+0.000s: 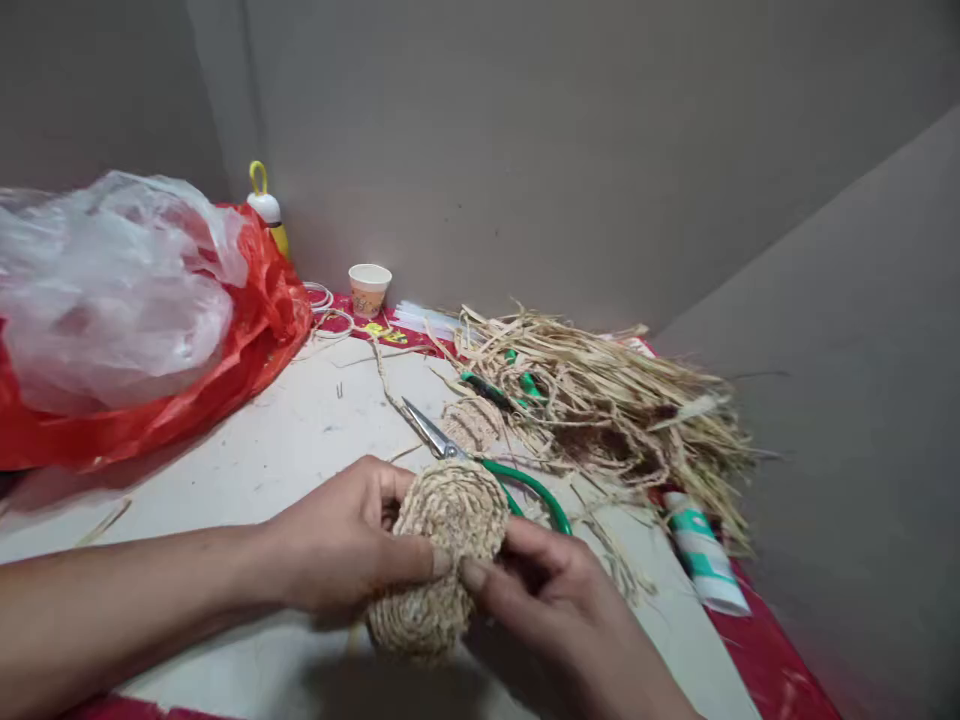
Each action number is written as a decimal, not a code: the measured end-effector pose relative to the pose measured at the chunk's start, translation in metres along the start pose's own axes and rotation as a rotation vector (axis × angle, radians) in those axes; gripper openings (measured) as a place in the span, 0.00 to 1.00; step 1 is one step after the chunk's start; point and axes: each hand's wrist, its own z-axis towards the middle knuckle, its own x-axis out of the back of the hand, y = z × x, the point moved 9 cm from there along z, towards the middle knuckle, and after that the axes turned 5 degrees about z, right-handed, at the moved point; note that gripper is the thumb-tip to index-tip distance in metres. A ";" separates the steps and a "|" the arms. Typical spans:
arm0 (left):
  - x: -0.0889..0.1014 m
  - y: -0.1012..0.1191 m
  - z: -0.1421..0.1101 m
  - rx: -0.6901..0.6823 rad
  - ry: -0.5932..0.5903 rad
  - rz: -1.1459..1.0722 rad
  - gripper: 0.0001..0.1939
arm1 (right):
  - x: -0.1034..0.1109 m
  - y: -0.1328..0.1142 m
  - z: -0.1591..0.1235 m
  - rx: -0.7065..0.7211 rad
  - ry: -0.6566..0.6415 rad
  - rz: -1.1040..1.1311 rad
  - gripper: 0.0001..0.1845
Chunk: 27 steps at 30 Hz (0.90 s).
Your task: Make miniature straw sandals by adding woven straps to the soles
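Note:
A woven straw piece (454,510) made of coiled, braided strands is held up above the white board, with two rounded lobes, one above the other. My left hand (360,540) grips it from the left, thumb pressed on its front near the middle. From the right, my right hand (551,590) pinches its edge between thumb and fingers. Just behind it lie scissors (442,440) with green handles, blades pointing up and left, partly covered by the piece. Another flat straw coil (472,422) rests beyond the blades.
A large heap of dry straw (600,390) lies at the back right, with green-handled tools in it. A white-and-green tube (705,550) lies at right. A paper cup (370,290), a yellow-topped bottle (266,210) and red and clear plastic bags (120,290) stand at back and left.

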 end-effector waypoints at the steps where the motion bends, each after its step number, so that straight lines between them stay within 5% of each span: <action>1: 0.001 -0.002 0.002 0.004 0.002 -0.001 0.06 | -0.002 -0.002 0.003 0.036 -0.016 0.001 0.13; 6: 0.008 0.000 0.006 -0.041 0.028 0.005 0.09 | -0.003 -0.014 0.011 0.164 -0.062 -0.010 0.14; 10: 0.011 0.016 0.004 -0.089 0.039 0.012 0.11 | 0.005 -0.019 0.010 0.131 -0.027 0.028 0.14; 15: 0.027 0.027 0.001 -0.127 0.170 0.020 0.14 | 0.010 -0.026 0.009 0.178 0.005 0.100 0.12; 21: 0.019 0.016 0.004 -0.122 0.096 -0.035 0.12 | 0.006 -0.022 0.009 0.182 0.038 0.160 0.16; 27: 0.018 0.013 0.003 -0.101 0.102 -0.093 0.17 | 0.002 -0.026 0.008 0.130 -0.095 0.001 0.22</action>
